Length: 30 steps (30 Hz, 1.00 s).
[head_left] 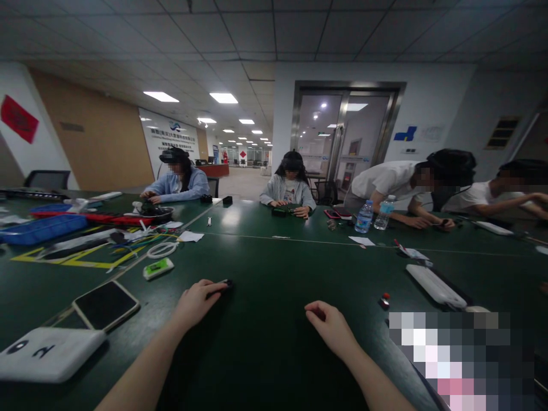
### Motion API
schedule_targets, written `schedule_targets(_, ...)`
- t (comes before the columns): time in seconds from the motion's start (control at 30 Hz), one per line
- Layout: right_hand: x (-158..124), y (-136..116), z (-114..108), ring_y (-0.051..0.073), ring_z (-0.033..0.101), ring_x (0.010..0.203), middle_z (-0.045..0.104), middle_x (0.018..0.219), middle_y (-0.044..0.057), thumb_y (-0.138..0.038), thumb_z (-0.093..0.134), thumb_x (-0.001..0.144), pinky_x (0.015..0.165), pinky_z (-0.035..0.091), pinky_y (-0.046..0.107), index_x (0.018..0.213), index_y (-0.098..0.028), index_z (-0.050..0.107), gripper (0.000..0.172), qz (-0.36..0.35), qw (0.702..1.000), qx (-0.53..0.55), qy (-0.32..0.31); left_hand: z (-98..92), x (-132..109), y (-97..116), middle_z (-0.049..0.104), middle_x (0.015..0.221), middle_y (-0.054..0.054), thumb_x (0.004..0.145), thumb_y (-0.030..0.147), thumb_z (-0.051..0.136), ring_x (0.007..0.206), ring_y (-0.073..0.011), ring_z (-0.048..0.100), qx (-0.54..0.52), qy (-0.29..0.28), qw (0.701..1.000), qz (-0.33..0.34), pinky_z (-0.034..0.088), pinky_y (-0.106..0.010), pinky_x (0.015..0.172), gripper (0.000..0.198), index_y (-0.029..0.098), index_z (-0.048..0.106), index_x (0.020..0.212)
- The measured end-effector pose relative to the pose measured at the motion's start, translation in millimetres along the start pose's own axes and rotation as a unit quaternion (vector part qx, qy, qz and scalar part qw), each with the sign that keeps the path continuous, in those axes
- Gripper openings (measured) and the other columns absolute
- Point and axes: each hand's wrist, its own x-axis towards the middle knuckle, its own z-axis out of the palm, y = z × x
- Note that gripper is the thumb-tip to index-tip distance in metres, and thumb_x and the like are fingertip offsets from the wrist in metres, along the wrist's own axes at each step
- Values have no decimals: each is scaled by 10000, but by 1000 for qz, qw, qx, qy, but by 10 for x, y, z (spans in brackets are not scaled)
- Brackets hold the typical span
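Note:
My left hand (199,303) reaches out over the green table, its fingers closed on a small black object (228,282) at the fingertips. The object's kind is too small and dark to tell. My right hand (331,326) stays apart to the right, low over the table, with its fingers curled in and thumb near the forefinger; I see nothing in it. Left of my left hand lie a white box with a bright green face (158,268) and a dark-screened phone (106,304). Closer to me sits a white power-bank-like block (49,355) with a black mark.
A small red-topped item (385,301) and a long white device (435,286) lie to the right. Two water bottles (364,217) stand farther back. A blue tray (45,229), a coiled white cable (162,249) and wires crowd the left. Several people in headsets sit around the table.

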Motion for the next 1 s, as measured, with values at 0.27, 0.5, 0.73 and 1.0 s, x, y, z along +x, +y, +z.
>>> schedule_targets(0.27, -39, -46, -33, 187, 596, 933, 636, 997, 17, -275, 496, 832, 809, 458, 317, 1004, -219, 624, 222, -5, 1000, -3, -23, -146, -25, -426, 574, 1167, -119, 857, 381, 341, 1024, -304, 567, 50, 71, 956, -282, 470, -384, 765, 434, 327, 533, 1242)
schedule_targets(0.5, -43, -47, -35, 187, 594, 945, 632, 1017, 18, -276, 486, 838, 811, 459, 318, 1016, -227, 619, 228, -1, 999, 4, -36, -112, -31, -505, 624, 1116, -129, 850, 339, 340, 986, -308, 589, 80, 120, 931, -334, 462, -374, 778, 442, 281, 551, 1234)
schedule_targets(0.73, -41, -34, -21, 189, 596, 919, 628, 1003, 28, -286, 487, 838, 785, 465, 317, 1017, -213, 617, 232, -5, 999, 5, -36, -116, -25, -485, 620, 1132, -138, 855, 305, 338, 1049, -271, 567, 80, 126, 937, -316, 439, -351, 845, 440, 211, 554, 1226)
schedule_targets(1.0, -48, -57, -43, 187, 595, 935, 629, 1011, 21, -271, 485, 840, 798, 462, 317, 1029, -226, 608, 230, 3, 999, 4, -42, -121, -31, -490, 594, 1158, -153, 858, 315, 315, 1006, -300, 587, 55, 122, 937, -323, 460, -362, 801, 452, 215, 539, 1238)
